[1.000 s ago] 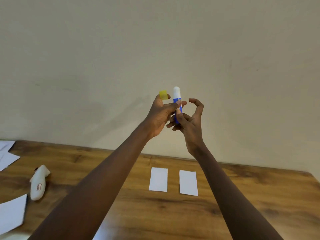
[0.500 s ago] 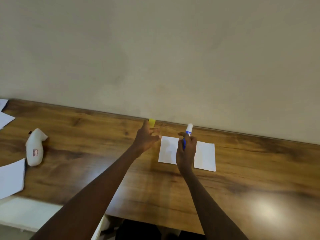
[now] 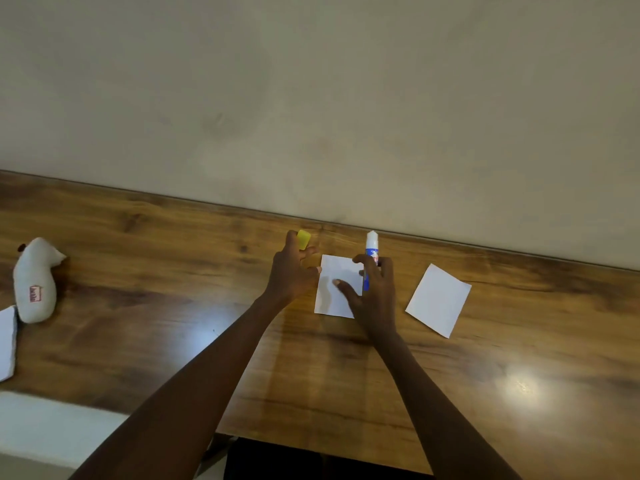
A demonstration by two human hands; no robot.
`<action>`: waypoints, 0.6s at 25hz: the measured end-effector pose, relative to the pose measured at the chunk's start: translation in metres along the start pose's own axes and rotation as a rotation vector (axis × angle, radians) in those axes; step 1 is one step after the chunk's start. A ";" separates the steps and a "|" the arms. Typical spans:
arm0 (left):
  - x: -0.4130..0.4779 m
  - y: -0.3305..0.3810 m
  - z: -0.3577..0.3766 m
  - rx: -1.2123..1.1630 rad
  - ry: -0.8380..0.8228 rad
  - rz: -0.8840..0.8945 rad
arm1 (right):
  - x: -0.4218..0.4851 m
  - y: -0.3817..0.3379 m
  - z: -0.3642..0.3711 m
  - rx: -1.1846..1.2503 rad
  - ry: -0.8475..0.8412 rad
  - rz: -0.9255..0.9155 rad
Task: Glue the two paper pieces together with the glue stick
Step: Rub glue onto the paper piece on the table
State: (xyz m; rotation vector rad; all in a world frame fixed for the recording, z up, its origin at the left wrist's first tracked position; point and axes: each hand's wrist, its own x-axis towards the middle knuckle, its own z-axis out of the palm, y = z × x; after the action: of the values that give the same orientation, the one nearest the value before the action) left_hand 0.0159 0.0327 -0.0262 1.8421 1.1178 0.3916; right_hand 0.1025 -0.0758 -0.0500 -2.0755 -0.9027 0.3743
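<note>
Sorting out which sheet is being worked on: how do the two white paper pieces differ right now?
The left paper piece lies fairly square to the table's edge with both hands at it; the right paper piece lies rotated, untouched, off to the side. Both are white, blank, similar-sized, flat on the wooden table.

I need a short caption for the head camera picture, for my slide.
Right hand holds the uncapped glue stick over one paper piece; left hand holds the yellow cap.
</note>
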 end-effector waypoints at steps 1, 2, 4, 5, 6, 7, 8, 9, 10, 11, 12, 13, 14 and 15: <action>0.000 0.000 0.001 0.007 0.008 -0.004 | -0.002 -0.002 0.005 0.011 -0.049 0.021; 0.000 -0.001 0.001 0.011 0.014 -0.008 | -0.004 -0.002 0.007 0.006 -0.081 0.035; -0.001 -0.004 0.002 0.017 0.025 -0.002 | -0.003 0.003 0.002 -0.014 -0.125 0.020; -0.002 -0.006 0.002 0.016 0.032 0.006 | -0.001 0.007 -0.002 -0.023 -0.154 -0.002; -0.002 -0.009 0.003 0.010 0.041 0.007 | 0.003 0.011 -0.007 -0.038 -0.198 -0.025; -0.002 -0.012 0.005 0.008 0.047 -0.011 | 0.008 0.015 -0.013 -0.059 -0.250 -0.048; -0.004 -0.014 0.008 0.014 0.060 -0.040 | 0.012 0.016 -0.018 -0.086 -0.304 -0.067; -0.005 -0.016 0.013 0.046 0.075 -0.078 | 0.016 0.017 -0.023 -0.112 -0.352 -0.085; -0.008 -0.018 0.019 0.100 0.093 -0.103 | 0.020 0.018 -0.026 -0.128 -0.387 -0.104; -0.010 -0.020 0.025 0.149 0.120 -0.109 | 0.022 0.017 -0.028 -0.130 -0.405 -0.126; -0.013 -0.023 0.030 0.170 0.154 -0.101 | 0.024 0.017 -0.028 -0.112 -0.400 -0.141; -0.016 -0.025 0.035 0.161 0.192 -0.091 | 0.024 0.015 -0.026 -0.065 -0.369 -0.144; -0.018 -0.029 0.038 0.140 0.230 -0.074 | 0.023 0.013 -0.023 0.011 -0.313 -0.127; -0.019 -0.033 0.040 0.125 0.259 -0.046 | 0.023 0.010 -0.019 0.102 -0.244 -0.092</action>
State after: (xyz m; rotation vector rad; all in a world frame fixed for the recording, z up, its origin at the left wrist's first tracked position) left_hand 0.0141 0.0008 -0.0709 1.9084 1.3848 0.5565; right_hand 0.1337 -0.0743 -0.0445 -1.9150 -1.0957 0.6204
